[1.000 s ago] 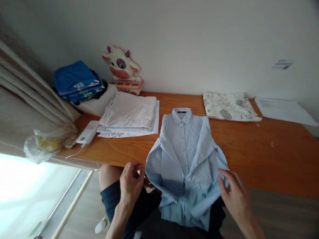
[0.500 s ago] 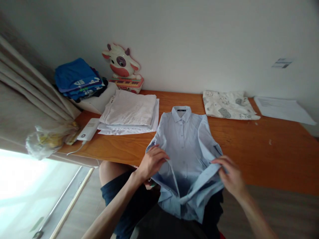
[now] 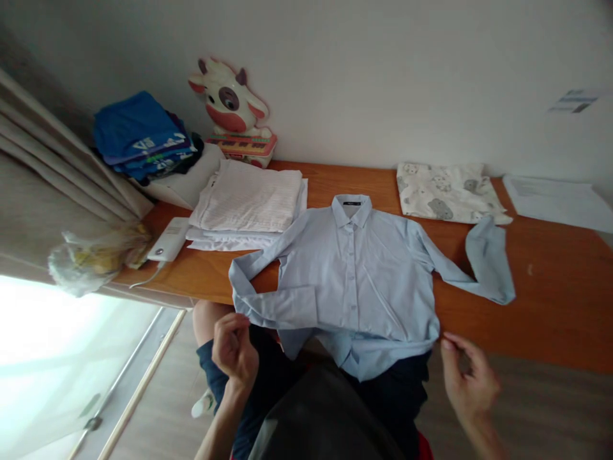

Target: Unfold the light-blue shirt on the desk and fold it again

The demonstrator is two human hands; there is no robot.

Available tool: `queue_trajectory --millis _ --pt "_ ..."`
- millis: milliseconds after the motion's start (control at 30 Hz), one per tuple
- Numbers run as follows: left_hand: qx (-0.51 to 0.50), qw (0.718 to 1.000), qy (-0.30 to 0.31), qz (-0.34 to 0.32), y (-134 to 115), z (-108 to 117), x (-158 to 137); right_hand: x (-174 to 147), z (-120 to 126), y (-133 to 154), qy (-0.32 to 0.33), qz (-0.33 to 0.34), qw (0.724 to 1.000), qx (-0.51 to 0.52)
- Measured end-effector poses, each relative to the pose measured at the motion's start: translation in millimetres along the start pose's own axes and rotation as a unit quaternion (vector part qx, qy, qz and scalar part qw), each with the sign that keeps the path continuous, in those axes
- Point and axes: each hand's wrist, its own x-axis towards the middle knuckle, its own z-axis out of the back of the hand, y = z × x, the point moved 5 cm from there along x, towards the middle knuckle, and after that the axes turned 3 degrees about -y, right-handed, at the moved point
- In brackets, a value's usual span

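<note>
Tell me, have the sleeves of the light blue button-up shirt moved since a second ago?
Yes. The light blue button-up shirt had its sleeves folded in; now they spread outward across the wooden table, one toward the white folded pile.

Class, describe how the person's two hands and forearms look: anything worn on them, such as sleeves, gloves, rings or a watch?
Both the left hand and the right hand are bare: no gloves, rings or watch show. The forearms are uncovered too, with no sleeve reaching the wrists in view.

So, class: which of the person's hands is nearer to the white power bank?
Left. The left hand is below and right of the power bank; the right hand lies beyond the shirt.
</note>
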Motion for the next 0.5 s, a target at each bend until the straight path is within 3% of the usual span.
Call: queue_trajectory --millis 100,167,267,333,433,500 --pt "-0.058 0.990 0.076 0.107 19.0 -7.6 -47.6 -32.6 -27.6 18.5 0.168 0.057 0.982 -0.061" --pt "-0.056 0.974 0.089 0.200 42.2 -12.9 -75.6 -46.6 -37.2 22.6 0.232 0.078 0.963 -0.116" --pt "0.006 0.954 0.096 0.283 74.0 -22.1 -97.3 -51.5 -35.3 21.0 0.220 0.096 0.957 -0.165" --pt "0.036 0.939 0.153 0.305 85.7 -33.3 -99.8 -51.4 -34.8 16.7 0.236 0.115 0.951 -0.162" --pt "0.038 0.909 0.261 0.322 85.9 -47.5 -96.9 -54.0 -41.7 7.1 0.313 0.146 0.923 -0.169" --pt "0.041 0.895 0.299 0.329 78.0 -47.9 -92.9 -54.9 -45.7 2.4 0.330 0.156 0.913 -0.183"
